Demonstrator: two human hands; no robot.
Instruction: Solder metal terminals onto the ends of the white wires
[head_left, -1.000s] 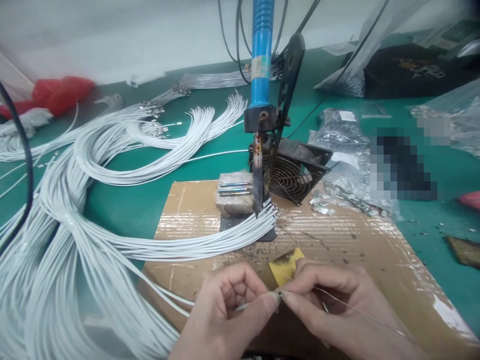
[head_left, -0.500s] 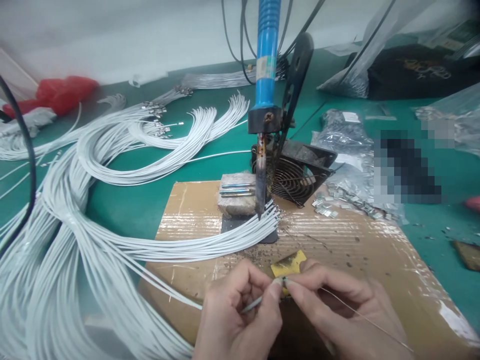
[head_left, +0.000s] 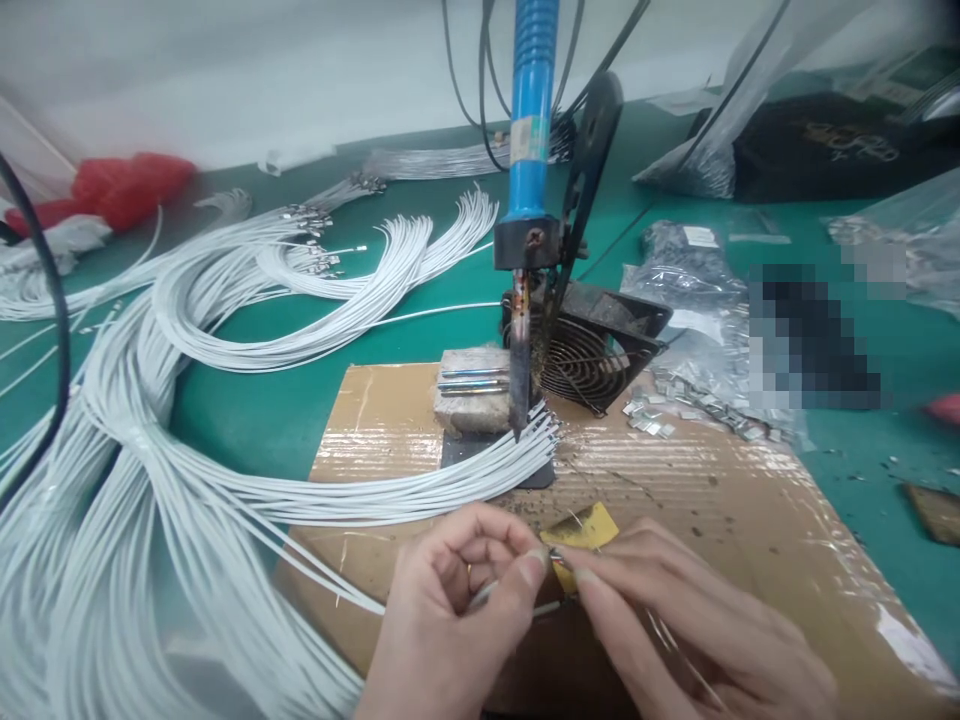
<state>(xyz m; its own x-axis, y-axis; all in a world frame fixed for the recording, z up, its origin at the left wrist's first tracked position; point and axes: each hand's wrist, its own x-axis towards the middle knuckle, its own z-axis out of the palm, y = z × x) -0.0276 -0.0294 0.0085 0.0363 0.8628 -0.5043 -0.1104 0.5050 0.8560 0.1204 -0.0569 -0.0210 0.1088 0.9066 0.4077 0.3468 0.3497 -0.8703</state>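
Observation:
My left hand point(head_left: 465, 600) is closed on a white cable point(head_left: 360, 596), pinching it near its end between thumb and forefinger. The cable's small dark tip point(head_left: 556, 556) shows between both hands. My right hand point(head_left: 675, 610) touches this tip with its fingertips, and a thin wire point(head_left: 667, 640) runs under its fingers. Just behind the fingertips lies a yellow piece point(head_left: 596, 526) with a dark smudge. Above hangs a soldering iron point(head_left: 519, 340) with a blue handle, its tip pointing down at the ends of a white cable bundle point(head_left: 420, 495).
Large bundles of white cable point(head_left: 142, 420) spread over the left side. A black fan point(head_left: 592, 350) stands behind the cardboard point(head_left: 750, 540). Small metal parts point(head_left: 652, 415) lie near plastic bags point(head_left: 690, 270). A block point(head_left: 472, 410) holds thin metal rods.
My left hand has shifted slightly left with the cable. The fingers of my right hand have straightened and moved, and the thin wire now hangs more steeply.

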